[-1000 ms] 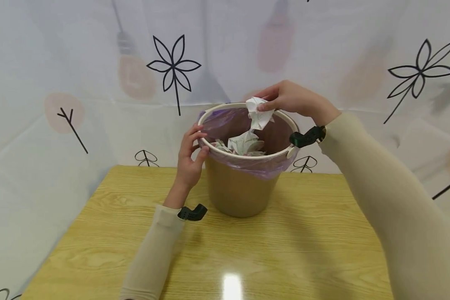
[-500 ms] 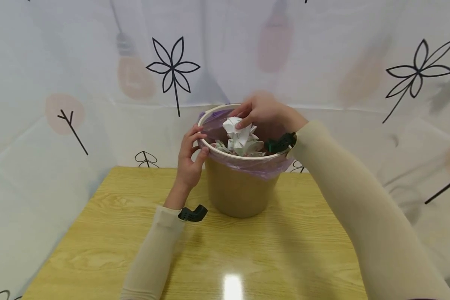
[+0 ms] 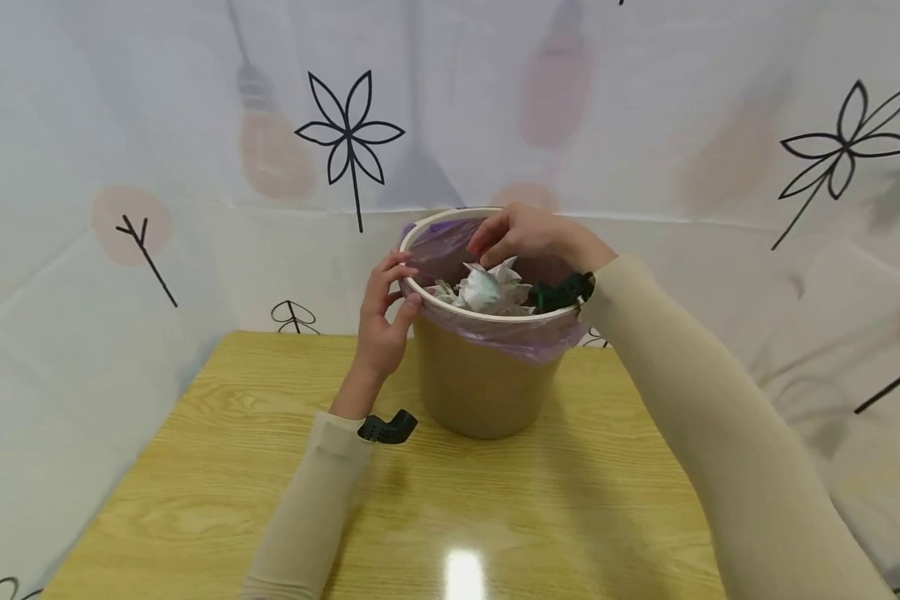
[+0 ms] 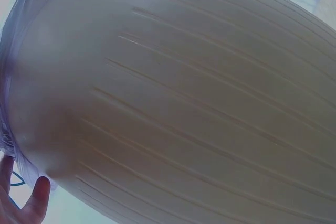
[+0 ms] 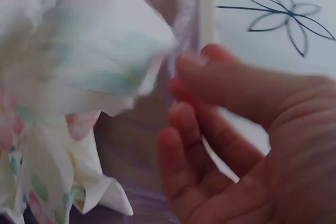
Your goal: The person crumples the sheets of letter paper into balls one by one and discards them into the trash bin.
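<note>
A brown trash bin (image 3: 487,387) with a cream rim stands on the table, lined with a purple bag (image 3: 528,340). My left hand (image 3: 384,325) holds the rim at its left side, fingers over the edge and thumb outside. Inside the bin lie crumpled sheets of paper (image 3: 491,289), white with coloured print. Over the bin's opening is my right hand (image 3: 528,235), fingers loosely bent. In the right wrist view, a crumpled paper (image 5: 105,51) is just beyond the thumb and fingertips, blurred, with nothing pinched between them.
The wood-grain table (image 3: 450,508) carries the bin near its back edge. Directly behind hangs a pale cloth (image 3: 217,100) printed with flowers and lamps. Each wrist wears a dark green device (image 3: 388,427).
My right hand moved left and down into the bin's mouth with a crumpled paper and let it go onto the others. The left hand stayed on the rim.
</note>
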